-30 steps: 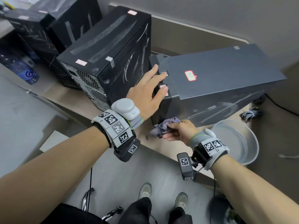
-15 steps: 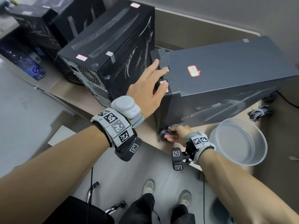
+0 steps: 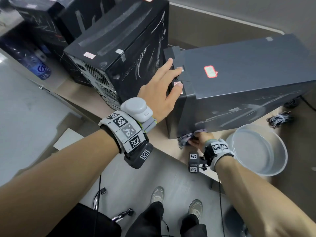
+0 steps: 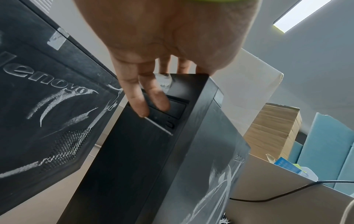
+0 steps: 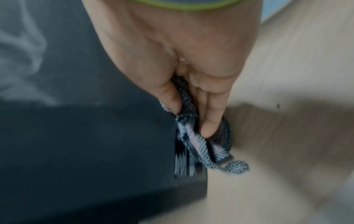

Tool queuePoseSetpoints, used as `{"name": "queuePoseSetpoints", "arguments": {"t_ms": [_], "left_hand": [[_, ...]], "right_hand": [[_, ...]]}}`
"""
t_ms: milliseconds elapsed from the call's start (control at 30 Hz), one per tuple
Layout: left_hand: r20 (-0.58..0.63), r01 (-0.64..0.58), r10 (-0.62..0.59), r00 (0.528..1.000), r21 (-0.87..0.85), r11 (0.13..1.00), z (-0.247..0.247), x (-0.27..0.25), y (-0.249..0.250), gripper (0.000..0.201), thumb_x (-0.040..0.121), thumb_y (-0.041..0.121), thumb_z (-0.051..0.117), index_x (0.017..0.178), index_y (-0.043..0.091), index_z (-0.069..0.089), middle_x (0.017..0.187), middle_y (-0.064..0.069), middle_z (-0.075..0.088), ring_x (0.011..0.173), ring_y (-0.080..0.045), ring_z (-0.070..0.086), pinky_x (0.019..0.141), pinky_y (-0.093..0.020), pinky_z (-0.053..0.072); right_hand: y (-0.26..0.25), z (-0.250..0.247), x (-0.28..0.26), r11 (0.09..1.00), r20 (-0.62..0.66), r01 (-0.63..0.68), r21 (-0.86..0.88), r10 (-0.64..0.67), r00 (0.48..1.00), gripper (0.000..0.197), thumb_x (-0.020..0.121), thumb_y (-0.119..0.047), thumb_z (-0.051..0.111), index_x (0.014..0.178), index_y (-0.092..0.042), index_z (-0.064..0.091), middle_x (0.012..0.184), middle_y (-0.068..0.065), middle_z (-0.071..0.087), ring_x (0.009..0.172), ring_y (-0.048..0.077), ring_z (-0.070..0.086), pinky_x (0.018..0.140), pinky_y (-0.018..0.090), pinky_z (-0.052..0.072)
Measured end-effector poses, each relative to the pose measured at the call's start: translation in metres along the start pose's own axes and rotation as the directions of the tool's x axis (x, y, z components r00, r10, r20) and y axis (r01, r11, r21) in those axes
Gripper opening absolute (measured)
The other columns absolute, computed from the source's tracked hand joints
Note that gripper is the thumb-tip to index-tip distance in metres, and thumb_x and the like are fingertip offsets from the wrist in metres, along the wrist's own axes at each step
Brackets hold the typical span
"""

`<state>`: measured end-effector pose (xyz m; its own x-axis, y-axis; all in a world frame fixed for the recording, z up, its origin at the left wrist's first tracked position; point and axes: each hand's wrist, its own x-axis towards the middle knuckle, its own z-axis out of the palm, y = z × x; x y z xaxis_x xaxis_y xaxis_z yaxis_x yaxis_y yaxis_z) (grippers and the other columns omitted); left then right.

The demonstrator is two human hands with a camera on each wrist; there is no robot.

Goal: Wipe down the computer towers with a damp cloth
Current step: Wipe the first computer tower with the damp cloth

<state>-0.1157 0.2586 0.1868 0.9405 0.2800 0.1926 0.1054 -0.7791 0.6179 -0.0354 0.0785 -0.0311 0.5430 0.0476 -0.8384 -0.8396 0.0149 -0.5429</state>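
1. The right wrist view is smeared by blur; the lower front corner of the grey tower [image 5: 86, 136] and the stripes beside the cloth [image 5: 193, 145] cannot be made out.
2. Part of the cloth is hidden inside the right hand [image 5: 172, 60]; its full shape cannot be told.
3. The left hand [image 4: 162, 37] is cut off by the top edge of the left wrist view, and three fingertips are hidden behind the grey tower's top edge.
4. The print on the red sticker [image 3: 210, 71] is too small to read.
5. The far black towers [image 3: 51, 23] at the desk's far left corner are cut off by the picture's edge.
6. The blue bottle [image 3: 32, 64] is blurred; its label cannot be read.
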Motion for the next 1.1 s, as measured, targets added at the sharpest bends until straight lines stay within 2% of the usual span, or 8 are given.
{"name": "queuePoseSetpoints", "arguments": {"t_ms": [167,300,367,467,700,933,1033,1100], "left_hand": [[-0.006,-0.002,0.002,1.000,-0.001,1.000,0.001,-0.001,0.001,0.037,0.098,0.035,0.046,0.135,0.036,0.048,0.155,0.017,0.028,0.071,0.012,0.051,0.080,-0.031,0.046],[-0.002,-0.009,0.009,1.000,-0.005,1.000,0.000,0.001,-0.003,0.038,0.098,0.036,0.046,0.135,0.036,0.048,0.155,0.017,0.028,0.094,-0.009,0.046,0.080,-0.030,0.045],[-0.001,-0.009,0.009,1.000,-0.014,1.000,0.002,0.000,-0.003,0.037,0.098,0.036,0.046,0.135,0.036,0.048,0.155,0.016,0.028,0.090,-0.008,0.047,0.081,-0.033,0.048],[-0.005,-0.011,0.011,1.000,-0.021,1.000,0.003,0.000,-0.005,0.038,0.098,0.036,0.046,0.135,0.035,0.048,0.155,0.016,0.027,0.090,-0.002,0.051,0.083,-0.036,0.049],[0.018,-0.034,0.034,0.999,0.036,0.999,-0.002,0.005,-0.007,0.037,0.096,0.041,0.047,0.133,0.036,0.049,0.152,0.019,0.030,0.061,0.007,0.049,0.076,-0.027,0.040],[-0.001,-0.067,0.068,0.998,0.071,0.995,-0.005,0.009,-0.009,0.035,0.093,0.041,0.051,0.127,0.035,0.055,0.146,0.018,0.037,0.051,0.002,0.048,0.073,-0.025,0.042],[-0.014,-0.078,0.079,0.997,0.081,0.994,-0.006,0.016,-0.005,0.030,0.089,0.041,0.053,0.117,0.033,0.059,0.138,0.018,0.042,0.059,-0.003,0.054,0.073,-0.027,0.046],[-0.027,-0.092,0.095,0.995,0.085,0.992,-0.006,0.021,-0.004,0.032,0.085,0.046,0.050,0.110,0.028,0.061,0.131,0.013,0.046,0.082,-0.014,0.060,0.074,-0.034,0.050]], "right_hand": [[0.035,0.053,-0.012,0.992,0.172,-0.075,-0.106,0.093,0.981,0.011,0.096,0.004,0.044,0.088,-0.003,0.048,0.083,0.023,0.059,0.061,0.032,0.063,0.048,0.037,0.058],[0.017,0.026,-0.002,0.995,0.147,-0.006,-0.100,0.020,0.989,0.008,0.092,0.006,0.047,0.096,0.000,0.051,0.100,0.023,0.059,0.078,0.032,0.065,0.072,0.042,0.058],[0.001,-0.003,0.010,0.995,0.063,0.043,-0.093,-0.037,0.997,0.015,0.092,0.001,0.047,0.106,-0.004,0.048,0.112,0.018,0.055,0.085,0.028,0.064,0.068,0.035,0.057],[-0.008,-0.011,0.008,0.994,-0.002,0.084,-0.076,-0.085,0.996,0.011,0.094,-0.001,0.044,0.090,-0.011,0.047,0.113,0.016,0.052,0.084,0.026,0.063,0.065,0.032,0.058],[0.005,0.043,-0.050,0.999,0.235,-0.029,-0.037,0.037,0.971,0.011,0.094,0.006,0.043,0.105,0.004,0.044,0.090,0.034,0.062,0.068,0.040,0.069,0.055,0.044,0.060],[-0.045,0.008,-0.096,0.998,0.289,0.065,-0.023,-0.056,0.956,0.007,0.096,0.000,0.043,0.095,0.002,0.050,0.078,0.021,0.068,0.070,0.035,0.072,0.064,0.041,0.061],[-0.062,-0.016,-0.100,0.991,0.208,0.132,0.038,-0.137,0.969,0.007,0.096,0.000,0.043,0.093,0.001,0.049,0.066,0.015,0.065,0.066,0.034,0.071,0.058,0.037,0.060],[-0.066,-0.024,-0.099,0.984,0.142,0.175,0.036,-0.178,0.974,0.007,0.095,0.000,0.045,0.098,0.004,0.049,0.067,0.017,0.063,0.061,0.032,0.071,0.053,0.035,0.059]]}}
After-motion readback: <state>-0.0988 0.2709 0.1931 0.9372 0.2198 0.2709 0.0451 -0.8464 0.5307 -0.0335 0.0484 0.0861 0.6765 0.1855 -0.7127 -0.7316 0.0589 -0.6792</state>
